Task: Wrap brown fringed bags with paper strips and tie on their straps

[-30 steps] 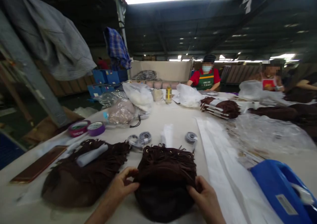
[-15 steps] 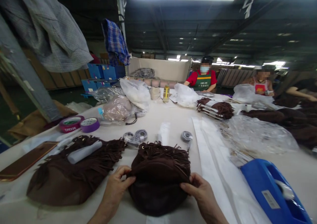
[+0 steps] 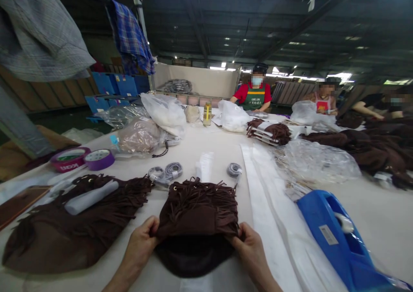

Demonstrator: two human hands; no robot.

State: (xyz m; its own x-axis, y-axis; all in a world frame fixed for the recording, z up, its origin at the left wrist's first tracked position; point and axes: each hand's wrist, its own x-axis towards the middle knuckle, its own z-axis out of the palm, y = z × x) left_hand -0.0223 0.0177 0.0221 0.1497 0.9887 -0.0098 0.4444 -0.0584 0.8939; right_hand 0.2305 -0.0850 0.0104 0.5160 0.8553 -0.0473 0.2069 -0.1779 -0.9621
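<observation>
A dark brown fringed bag [image 3: 198, 216] lies in front of me, its fringe and small metal eyelets toward the far side and its smooth rounded base toward me. My left hand [image 3: 143, 240] pinches its left edge between thumb and fingers. On the opposite edge, my right hand [image 3: 248, 244] is closed in the same way. A second brown fringed bag [image 3: 64, 236] rests to the left, with a rolled piece of white wrapping [image 3: 92, 197] on top. Just beyond the held bag are coiled grey straps [image 3: 165, 173] and another coil [image 3: 234, 170] further right.
Purple tape rolls [image 3: 99, 159] and a brown phone-like slab [image 3: 22, 204] are at left. A blue tape dispenser [image 3: 335, 236] stands at right beside long white sheets [image 3: 267, 206]. Plastic-wrapped goods [image 3: 138, 135] and stacked fringed bags [image 3: 269, 131] sit farther back. Co-workers [image 3: 254, 94] are across the table.
The held bag's upper part now lies flatter, with its fringed front pulled toward me over more of the dark base. Both hands keep their grip. The view has shifted slightly right.
</observation>
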